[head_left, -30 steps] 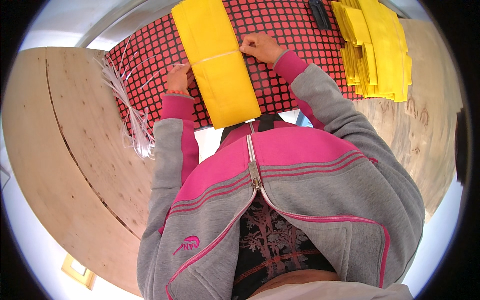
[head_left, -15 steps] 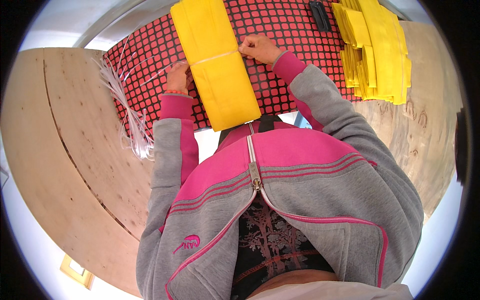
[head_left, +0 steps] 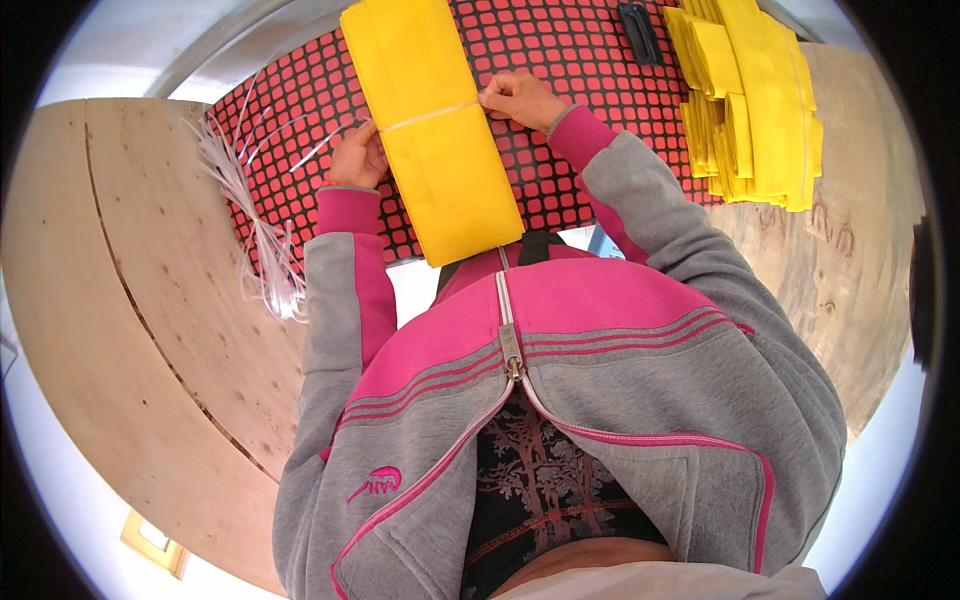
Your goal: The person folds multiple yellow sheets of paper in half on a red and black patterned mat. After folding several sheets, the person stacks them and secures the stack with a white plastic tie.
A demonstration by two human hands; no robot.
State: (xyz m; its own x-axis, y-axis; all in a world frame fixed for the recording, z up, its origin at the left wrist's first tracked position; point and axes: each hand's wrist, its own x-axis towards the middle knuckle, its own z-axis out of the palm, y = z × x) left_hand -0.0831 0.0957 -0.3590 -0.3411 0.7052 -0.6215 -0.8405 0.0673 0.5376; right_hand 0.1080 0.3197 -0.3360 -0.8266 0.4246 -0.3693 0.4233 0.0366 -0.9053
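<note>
A long folded stack of yellow fabric (head_left: 455, 185) lies lengthwise in front of me. A thin white plastic strip (head_left: 430, 117) crosses its top from side to side. At the stack's right edge, my right hand (head_left: 523, 100) pinches the strip between thumb and fingertips. My left hand (head_left: 357, 160) is closed at the left edge, with the strip running through its fingers and a loose end sticking out to the left. The left fingertips are partly hidden beside the stack.
Under the stack is a red and black checked cloth (head_left: 560, 180). A bunch of loose white strips (head_left: 268, 250) lies at the left. More folded yellow fabric (head_left: 765, 110) is piled at the right, near a small black object (head_left: 640, 33). Bare wooden boards (head_left: 190, 250) extend on both sides.
My left hand has shifted slightly left and the strip's loose end has swung down and turned. The stack's near end has moved a little toward me. My right hand stays almost still.
</note>
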